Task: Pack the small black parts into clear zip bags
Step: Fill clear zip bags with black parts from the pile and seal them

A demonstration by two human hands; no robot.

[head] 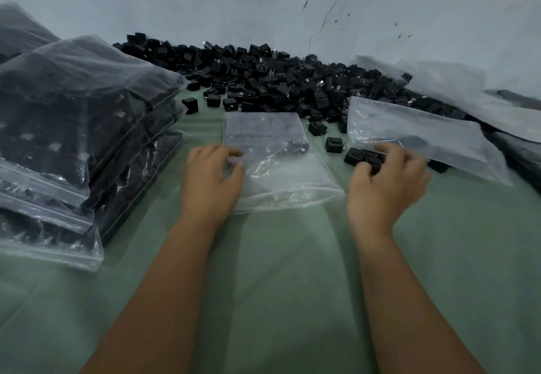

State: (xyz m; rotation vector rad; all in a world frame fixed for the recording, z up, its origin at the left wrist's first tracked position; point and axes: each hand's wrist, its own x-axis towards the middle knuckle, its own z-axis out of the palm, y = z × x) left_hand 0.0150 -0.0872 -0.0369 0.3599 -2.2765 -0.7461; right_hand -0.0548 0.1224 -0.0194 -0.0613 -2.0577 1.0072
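Left hand (212,176) pinched near-left edge of clear zip bag (278,163), partly filled with black parts, flat mid-surface. Right hand (386,180) curled round few small black parts (364,157) just right of bag. Loose part pile (278,81) ran along far edge by wall. Filled bags (76,128) stacked at left edge; empty bags (418,133) at right, on green surface (278,286).

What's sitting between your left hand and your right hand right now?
In the head view, the half-filled zip bag lies between the left hand and right hand, its open mouth end toward you, on the green cloth.
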